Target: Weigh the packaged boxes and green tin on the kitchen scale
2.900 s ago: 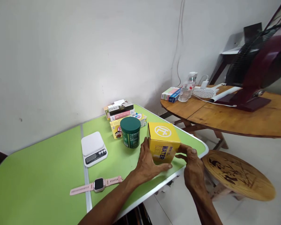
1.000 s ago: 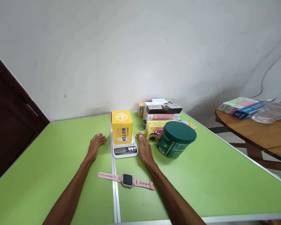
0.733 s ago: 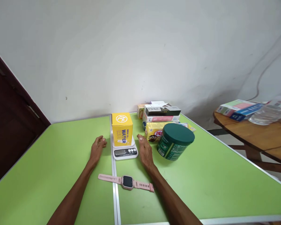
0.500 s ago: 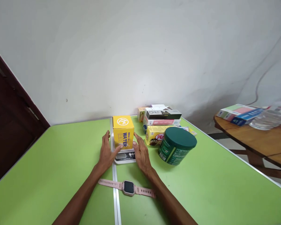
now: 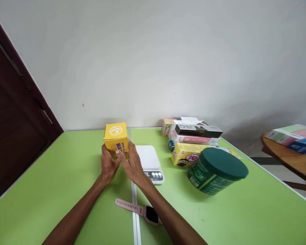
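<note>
Both hands grip a yellow box [image 5: 116, 137] with a white round logo on top, held left of a white kitchen scale [image 5: 149, 158]. My left hand [image 5: 108, 165] is closed around the box's lower left side. My right hand [image 5: 132, 163] presses on its right side, the thumb across the front. Whether the box's underside touches the table cannot be made out. The scale's plate shows bare, its display partly hidden by my right hand. Nearer to me, a pink-strapped smartwatch [image 5: 151, 215] lies on the table, partly covered by my right forearm.
A green lidded tub [image 5: 218, 172] stands right of the scale. Behind it are a yellow box [image 5: 186, 151] and several stacked boxes [image 5: 199, 131] near the wall. A wooden side table [image 5: 290, 158] holding boxes is at far right. A metal seam crosses the green table [image 5: 73, 163].
My hands have closed on the yellow box and moved it off the scale to the left. The view has shifted slightly.
</note>
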Motion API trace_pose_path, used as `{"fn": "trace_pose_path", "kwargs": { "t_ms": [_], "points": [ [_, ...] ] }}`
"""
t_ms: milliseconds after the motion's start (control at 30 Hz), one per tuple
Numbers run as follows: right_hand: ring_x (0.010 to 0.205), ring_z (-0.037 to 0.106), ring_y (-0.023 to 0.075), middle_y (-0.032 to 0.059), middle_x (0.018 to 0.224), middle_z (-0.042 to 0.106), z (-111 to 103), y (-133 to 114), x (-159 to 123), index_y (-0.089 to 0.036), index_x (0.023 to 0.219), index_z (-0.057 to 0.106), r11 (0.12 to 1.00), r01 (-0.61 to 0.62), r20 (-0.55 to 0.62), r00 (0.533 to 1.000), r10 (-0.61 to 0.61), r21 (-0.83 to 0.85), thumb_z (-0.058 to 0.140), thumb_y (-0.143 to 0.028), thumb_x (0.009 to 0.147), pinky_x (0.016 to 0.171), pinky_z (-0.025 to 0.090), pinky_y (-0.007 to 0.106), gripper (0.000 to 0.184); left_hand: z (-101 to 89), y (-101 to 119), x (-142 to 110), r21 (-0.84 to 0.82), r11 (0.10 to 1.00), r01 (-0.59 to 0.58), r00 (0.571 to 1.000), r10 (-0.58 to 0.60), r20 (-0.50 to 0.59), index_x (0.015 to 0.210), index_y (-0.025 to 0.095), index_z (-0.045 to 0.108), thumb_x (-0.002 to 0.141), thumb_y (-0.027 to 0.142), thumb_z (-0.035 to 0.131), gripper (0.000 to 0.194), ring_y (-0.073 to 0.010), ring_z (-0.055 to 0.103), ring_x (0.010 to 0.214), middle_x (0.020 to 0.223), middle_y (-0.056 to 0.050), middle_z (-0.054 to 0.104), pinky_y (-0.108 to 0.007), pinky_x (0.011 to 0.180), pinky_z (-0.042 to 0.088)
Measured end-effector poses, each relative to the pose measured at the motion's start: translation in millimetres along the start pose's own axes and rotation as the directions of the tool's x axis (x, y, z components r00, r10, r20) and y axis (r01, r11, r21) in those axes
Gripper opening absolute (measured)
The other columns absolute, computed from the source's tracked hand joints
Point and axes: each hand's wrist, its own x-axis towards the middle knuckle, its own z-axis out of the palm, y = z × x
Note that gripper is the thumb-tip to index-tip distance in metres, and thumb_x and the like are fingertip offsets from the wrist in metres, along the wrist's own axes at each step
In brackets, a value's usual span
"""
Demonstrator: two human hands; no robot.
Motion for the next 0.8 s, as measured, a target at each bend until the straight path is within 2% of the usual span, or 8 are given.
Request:
{"fn": "trace_pose_path", "kwargs": {
  "t_ms": [100, 167, 267, 333, 433, 500, 633, 800],
  "points": [
    [0.126, 0.060, 0.0323, 0.0215, 0.140, 0.057, 42, 7, 16, -0.012, 0.151, 0.044, 0.999, -0.026, 0.109, 0.994, 0.022, 0.034, 0.054, -0.063, 0.096, 0.109, 0.051, 0.050, 0.075, -29.1, -31, 13, 0.096, 0.992, 0.082, 0.995, -0.077, -0.057, 0.119, 0.021, 0.053, 0.067, 0.036, 0.086, 0.064, -0.0296, 0.069, 0.099, 0.111, -0.010, 0.065, -0.044, 0.081, 0.061],
    [0.125, 0.060, 0.0329, 0.0214, 0.139, 0.058, 66, 17, 23, -0.012, 0.150, 0.047, 0.998, -0.043, 0.169, 0.985, 0.037, 0.034, 0.053, -0.064, 0.096, 0.108, 0.051, 0.050, 0.075, -41.6, -50, 17, 0.113, 0.982, 0.154, 0.987, -0.146, -0.072, 0.117, 0.022, 0.054, 0.066, 0.036, 0.086, 0.062, -0.0307, 0.068, 0.102, 0.110, -0.009, 0.065, -0.046, 0.085, 0.060],
    [0.122, 0.062, 0.0333, 0.0188, 0.136, 0.062, 92, 35, 35, -0.016, 0.148, 0.051, 0.999, -0.046, 0.233, 0.972, 0.040, 0.020, 0.054, -0.063, 0.096, 0.105, 0.053, 0.051, 0.071, -49.3, -72, 20, 0.099, 0.968, 0.230, 0.968, -0.217, -0.125, 0.119, 0.023, 0.054, 0.065, 0.035, 0.087, 0.064, -0.0318, 0.067, 0.106, 0.113, -0.010, 0.064, -0.048, 0.090, 0.059],
    [0.122, 0.062, 0.0328, 0.0160, 0.134, 0.064, 103, 45, 46, -0.020, 0.148, 0.053, 0.999, -0.031, 0.237, 0.971, 0.024, 0.026, 0.051, -0.060, 0.098, 0.103, 0.053, 0.052, 0.063, -49.4, -81, 24, 0.098, 0.971, 0.219, 0.966, -0.202, -0.159, 0.125, 0.022, 0.052, 0.066, 0.036, 0.087, 0.070, -0.0336, 0.064, 0.116, 0.121, -0.013, 0.061, -0.050, 0.098, 0.056],
    [0.124, 0.061, 0.0318, 0.0134, 0.131, 0.068, 113, 55, 67, -0.024, 0.145, 0.056, 0.999, -0.014, 0.230, 0.973, 0.005, 0.037, 0.043, -0.056, 0.104, 0.105, 0.051, 0.052, 0.054, -46.1, -89, 39, 0.113, 0.979, 0.169, 0.977, -0.150, -0.154, 0.136, 0.020, 0.048, 0.069, 0.034, 0.085, 0.078, -0.0347, 0.056, 0.131, 0.134, -0.016, 0.057, -0.051, 0.110, 0.050],
    [0.125, 0.061, 0.0319, 0.0136, 0.129, 0.069, 118, 61, 79, -0.023, 0.144, 0.058, 1.000, -0.023, 0.242, 0.970, 0.018, 0.018, 0.041, -0.055, 0.105, 0.106, 0.050, 0.052, 0.053, -42.8, -95, 53, 0.125, 0.977, 0.173, 0.979, -0.156, -0.132, 0.137, 0.018, 0.048, 0.071, 0.028, 0.082, 0.075, -0.0338, 0.055, 0.134, 0.136, -0.017, 0.057, -0.049, 0.113, 0.048],
    [0.127, 0.061, 0.0321, 0.0153, 0.133, 0.067, 122, 70, 93, -0.020, 0.146, 0.055, 0.996, -0.066, 0.268, 0.960, 0.078, -0.051, 0.048, -0.051, 0.103, 0.108, 0.049, 0.053, 0.053, -35.2, -111, 84, 0.136, 0.955, 0.264, 0.963, -0.252, -0.099, 0.125, 0.018, 0.056, 0.072, 0.026, 0.081, 0.059, -0.0332, 0.061, 0.126, 0.125, -0.015, 0.063, -0.048, 0.108, 0.051],
    [0.134, 0.058, 0.0338, 0.0178, 0.146, 0.059, 113, 72, 83, -0.019, 0.151, 0.051, 0.991, -0.108, 0.325, 0.937, 0.130, -0.084, 0.061, -0.039, 0.095, 0.112, 0.047, 0.056, 0.059, -27.7, -132, 115, 0.125, 0.943, 0.307, 0.949, -0.294, -0.112, 0.116, 0.019, 0.058, 0.069, 0.030, 0.085, 0.056, -0.0300, 0.067, 0.114, 0.116, -0.011, 0.068, -0.046, 0.101, 0.055]
  ]
}}
